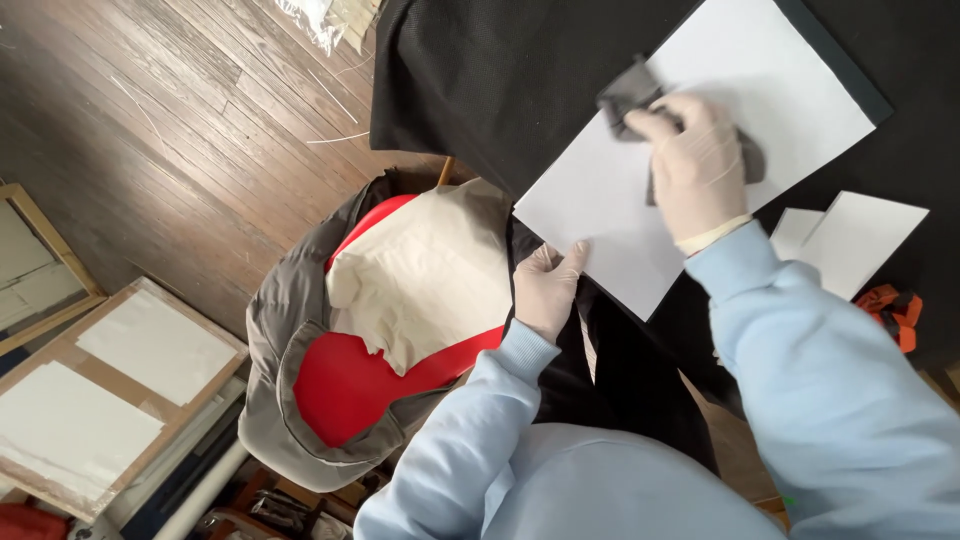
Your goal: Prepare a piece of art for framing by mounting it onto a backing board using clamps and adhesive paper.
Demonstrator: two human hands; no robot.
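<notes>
— What's the cloth [628,100] like?
— Dark grey, small and crumpled, bunched on the upper part of the sheet [640,170], partly covered by fingers.
— And the sheet?
— A large white rectangle, blank, lying flat and turned at an angle on the black-covered surface [480,90]. Its lower corner reaches over the near edge, and a dark border shows along its upper right side.

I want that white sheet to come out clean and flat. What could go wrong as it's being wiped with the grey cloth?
The large white sheet overhangs the edge of the black-covered table, and only the gloved left hand pins its corner, so it might slide or crease under the strokes. The gloved right hand presses the crumpled grey cloth against it; any grit in the cloth could smear. The smaller white sheets lie close by and could get knocked.
</notes>
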